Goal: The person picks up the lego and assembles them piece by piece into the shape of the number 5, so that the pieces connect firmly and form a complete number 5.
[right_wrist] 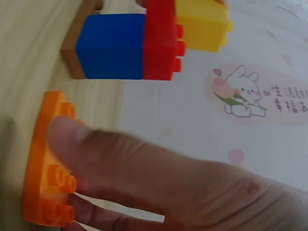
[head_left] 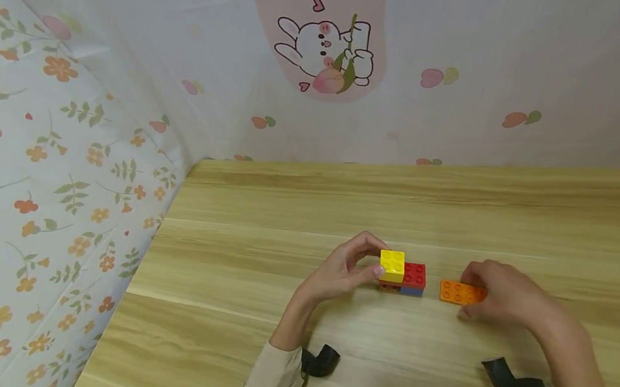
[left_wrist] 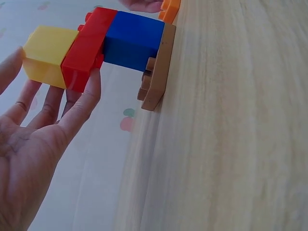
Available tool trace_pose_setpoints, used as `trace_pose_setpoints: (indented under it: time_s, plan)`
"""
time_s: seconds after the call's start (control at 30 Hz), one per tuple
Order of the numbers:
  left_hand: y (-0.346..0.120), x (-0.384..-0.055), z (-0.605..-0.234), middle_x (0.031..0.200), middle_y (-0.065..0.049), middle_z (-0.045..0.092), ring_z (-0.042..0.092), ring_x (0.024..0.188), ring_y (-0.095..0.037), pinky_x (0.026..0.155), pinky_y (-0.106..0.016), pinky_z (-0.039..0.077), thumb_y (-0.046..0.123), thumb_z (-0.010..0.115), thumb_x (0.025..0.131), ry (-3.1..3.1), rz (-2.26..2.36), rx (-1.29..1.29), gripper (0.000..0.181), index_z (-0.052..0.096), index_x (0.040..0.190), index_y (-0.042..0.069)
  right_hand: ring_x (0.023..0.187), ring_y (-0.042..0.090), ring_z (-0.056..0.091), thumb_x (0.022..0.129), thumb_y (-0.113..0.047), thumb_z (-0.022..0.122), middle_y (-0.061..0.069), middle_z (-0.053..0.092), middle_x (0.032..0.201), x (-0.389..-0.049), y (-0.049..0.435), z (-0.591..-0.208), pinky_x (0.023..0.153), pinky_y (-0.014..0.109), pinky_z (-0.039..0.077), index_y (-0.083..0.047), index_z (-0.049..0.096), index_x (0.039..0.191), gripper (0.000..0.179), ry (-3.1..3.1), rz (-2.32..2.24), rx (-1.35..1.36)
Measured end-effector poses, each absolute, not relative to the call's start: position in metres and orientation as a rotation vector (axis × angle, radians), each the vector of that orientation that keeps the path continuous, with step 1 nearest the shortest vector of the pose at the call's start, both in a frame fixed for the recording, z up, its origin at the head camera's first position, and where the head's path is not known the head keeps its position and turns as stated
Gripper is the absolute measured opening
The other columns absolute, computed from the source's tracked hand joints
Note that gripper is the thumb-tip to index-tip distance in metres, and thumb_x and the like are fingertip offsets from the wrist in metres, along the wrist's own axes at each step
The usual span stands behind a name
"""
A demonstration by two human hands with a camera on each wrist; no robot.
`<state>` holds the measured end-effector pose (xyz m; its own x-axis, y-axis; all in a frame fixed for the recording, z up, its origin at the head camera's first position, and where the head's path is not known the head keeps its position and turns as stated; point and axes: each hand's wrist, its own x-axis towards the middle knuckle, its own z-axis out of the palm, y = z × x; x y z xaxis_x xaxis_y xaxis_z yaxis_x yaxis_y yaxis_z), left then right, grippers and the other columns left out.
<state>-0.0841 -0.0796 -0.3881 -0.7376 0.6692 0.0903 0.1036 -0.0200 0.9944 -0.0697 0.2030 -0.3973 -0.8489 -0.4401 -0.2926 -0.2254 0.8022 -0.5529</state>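
A stack of toy building bricks stands on the table: a brown flat brick point(left_wrist: 161, 72) at the bottom, a blue brick point(right_wrist: 113, 46), a red brick point(head_left: 415, 274) across it, and a yellow brick point(head_left: 391, 266) on one end. My left hand point(head_left: 342, 270) grips the stack's upper part, thumb and fingers about the yellow brick, one fingertip against the red. To the right lies a flat orange brick point(head_left: 452, 292), studs up. My right hand point(head_left: 508, 297) is over its right end, slightly blurred, thumb and fingers on opposite sides; in the right wrist view the thumb covers some studs.
The wood-grain tabletop point(head_left: 234, 229) carries both the stack and the orange brick. Behind it hangs a pale cloth point(head_left: 206, 42) with a rabbit print, and a floral cloth point(head_left: 52, 186) covers the left side. Black straps point(head_left: 320, 360) show at the sleeves.
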Motion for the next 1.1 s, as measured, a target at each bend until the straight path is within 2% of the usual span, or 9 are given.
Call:
trace_pose_setpoints:
  time_s: [0.37, 0.7, 0.83, 0.93, 1.0, 1.1]
  plan:
    - [-0.080, -0.084, -0.388, 0.120, -0.025, 0.045, 0.048, 0.110, -0.018, 0.084, -0.046, 0.049, -0.008, 0.050, 0.091, 1.863, 1.787, 0.795, 0.029, 0.043, 0.119, -0.011, 0.068, 0.020, 0.041, 0.062, -0.005, 0.078, 0.002, 0.045, 0.075, -0.071, 0.202, -0.407, 0.060, 0.032, 0.036, -0.002, 0.054, 0.085, 0.034, 2.601, -0.691, -0.497]
    - [-0.080, -0.085, -0.390, 0.119, -0.025, 0.046, 0.048, 0.111, -0.018, 0.083, -0.038, 0.051, -0.008, 0.051, 0.091, 1.882, 1.789, 0.788, 0.029, 0.044, 0.118, -0.011, 0.068, 0.018, 0.041, 0.062, -0.009, 0.077, 0.000, 0.046, 0.074, -0.074, 0.204, -0.407, 0.059, 0.031, 0.034, -0.003, 0.055, 0.086, 0.033, 2.606, -0.727, -0.504]
    - [-0.079, -0.085, -0.391, 0.121, -0.025, 0.046, 0.048, 0.111, -0.018, 0.089, -0.039, 0.047, -0.009, 0.052, 0.090, 1.917, 1.785, 0.818, 0.030, 0.045, 0.120, -0.010, 0.068, 0.018, 0.041, 0.062, -0.013, 0.078, 0.000, 0.047, 0.076, -0.073, 0.207, -0.404, 0.060, 0.031, 0.035, -0.004, 0.057, 0.086, 0.033, 2.629, -0.741, -0.524]
    - [-0.079, -0.086, -0.393, 0.122, -0.027, 0.048, 0.048, 0.112, -0.020, 0.098, -0.044, 0.039, -0.007, 0.052, 0.091, 1.954, 1.781, 0.872, 0.031, 0.045, 0.121, -0.011, 0.069, 0.017, 0.042, 0.062, -0.014, 0.078, -0.001, 0.049, 0.077, -0.071, 0.208, -0.400, 0.060, 0.032, 0.036, -0.006, 0.058, 0.086, 0.032, 2.657, -0.742, -0.532]
    - [-0.079, -0.086, -0.394, 0.122, -0.028, 0.048, 0.048, 0.113, -0.023, 0.101, -0.048, 0.035, -0.001, 0.053, 0.093, 1.958, 1.788, 0.905, 0.032, 0.045, 0.121, -0.012, 0.069, 0.018, 0.043, 0.062, -0.014, 0.078, -0.001, 0.050, 0.078, -0.071, 0.208, -0.397, 0.061, 0.032, 0.037, -0.007, 0.058, 0.086, 0.032, 2.676, -0.744, -0.534]
    - [-0.080, -0.086, -0.395, 0.124, -0.029, 0.048, 0.047, 0.116, -0.024, 0.101, -0.052, 0.032, 0.024, 0.055, 0.095, 1.949, 1.797, 0.927, 0.047, 0.045, 0.124, -0.012, 0.070, 0.018, 0.044, 0.063, -0.013, 0.077, -0.001, 0.052, 0.080, -0.070, 0.208, -0.392, 0.062, 0.033, 0.039, -0.007, 0.059, 0.087, 0.031, 2.701, -0.753, -0.540]
